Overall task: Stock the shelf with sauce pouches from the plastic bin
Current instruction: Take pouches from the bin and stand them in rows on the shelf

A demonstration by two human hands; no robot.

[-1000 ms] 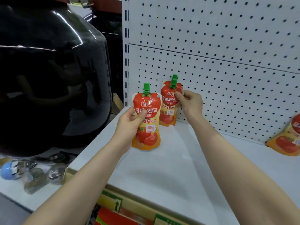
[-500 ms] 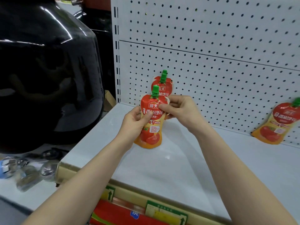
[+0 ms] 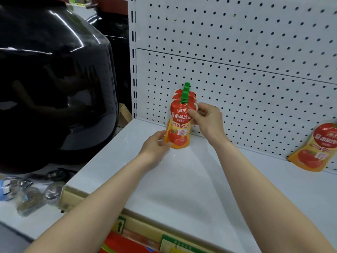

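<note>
A red and orange tomato sauce pouch (image 3: 179,128) with a green cap stands upright near the back of the white shelf (image 3: 182,179), in front of two more pouches that lean on the pegboard. My left hand (image 3: 156,145) pinches its lower left corner. My right hand (image 3: 206,119) grips its upper right edge. Another pouch (image 3: 315,148) leans against the pegboard at the far right. The plastic bin is out of view.
A white pegboard back panel (image 3: 237,70) rises behind the shelf. A large glossy black vessel (image 3: 54,79) stands to the left. Below it lie small shiny packets (image 3: 31,198). Cardboard boxes (image 3: 138,234) sit under the shelf's front edge.
The front pouch has moved back against the other pouches by the pegboard. My right hand left the rear pouch and now grips the front one. My left hand slid down to its bottom.
</note>
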